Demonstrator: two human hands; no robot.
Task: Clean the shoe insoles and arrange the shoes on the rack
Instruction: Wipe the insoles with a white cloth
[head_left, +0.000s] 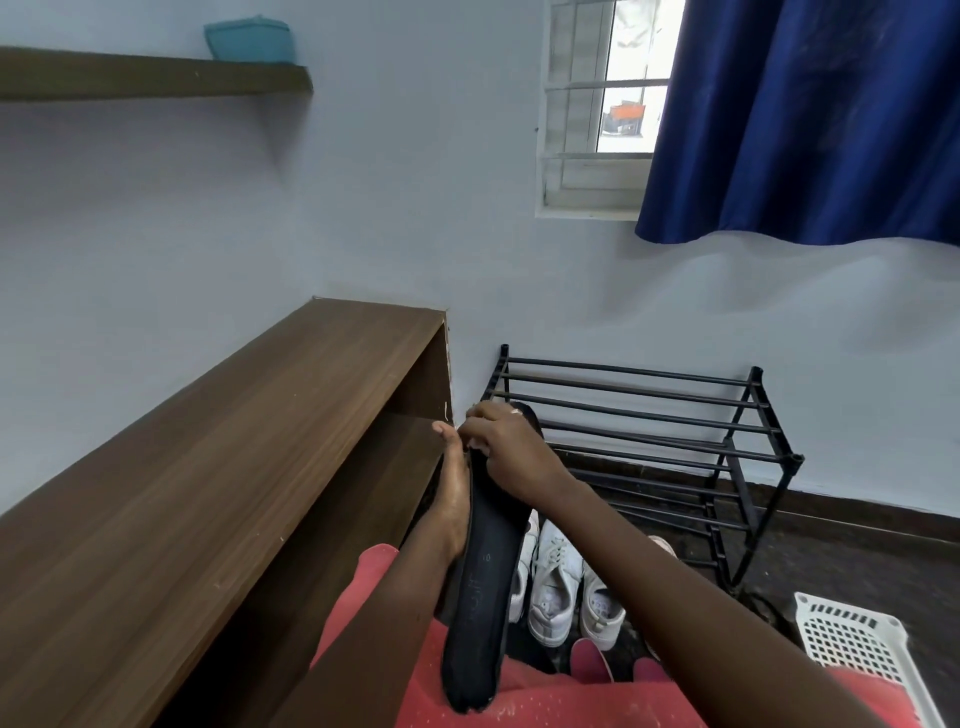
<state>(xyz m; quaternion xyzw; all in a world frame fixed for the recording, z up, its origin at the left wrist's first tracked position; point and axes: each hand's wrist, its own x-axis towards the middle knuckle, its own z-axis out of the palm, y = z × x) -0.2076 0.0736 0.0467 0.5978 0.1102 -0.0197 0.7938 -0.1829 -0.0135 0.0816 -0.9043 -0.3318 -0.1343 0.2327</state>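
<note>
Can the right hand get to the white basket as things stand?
Probably yes, once it lets go: the right hand grips the toe end of the black insole, but nothing stands between it and the white basket on the floor to its right.

one head-worn wide view, forward and down, close over the shoe rack (631, 372)
</note>
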